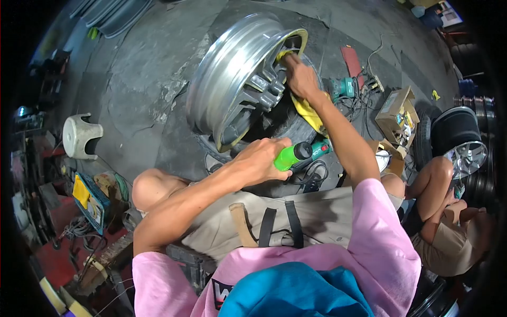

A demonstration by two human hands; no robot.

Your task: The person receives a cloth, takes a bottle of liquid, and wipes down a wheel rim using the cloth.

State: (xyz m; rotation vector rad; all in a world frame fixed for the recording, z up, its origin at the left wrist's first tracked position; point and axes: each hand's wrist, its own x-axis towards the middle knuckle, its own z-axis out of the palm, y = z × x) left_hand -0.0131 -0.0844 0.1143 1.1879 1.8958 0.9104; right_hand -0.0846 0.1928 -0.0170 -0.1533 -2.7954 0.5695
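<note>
A silver alloy wheel rim (227,74) stands tilted in front of me, resting on a dark tyre (303,131). My left hand (257,161) is wrapped round a green bottle (287,158) with a black cap, held above my lap near the rim's lower edge. Inside the rim, by its spokes, my right hand (302,78) presses a yellow cloth (309,112) against the metal. Part of the cloth hangs down past my wrist. My right fingertips are partly hidden by the rim and cloth.
A green power tool (344,87) with cords lies beyond the rim on the right, another green tool (320,150) near my foot. An open cardboard box (393,119) stands at right. Further right sits another person (449,232). A white stool (81,136) is at left.
</note>
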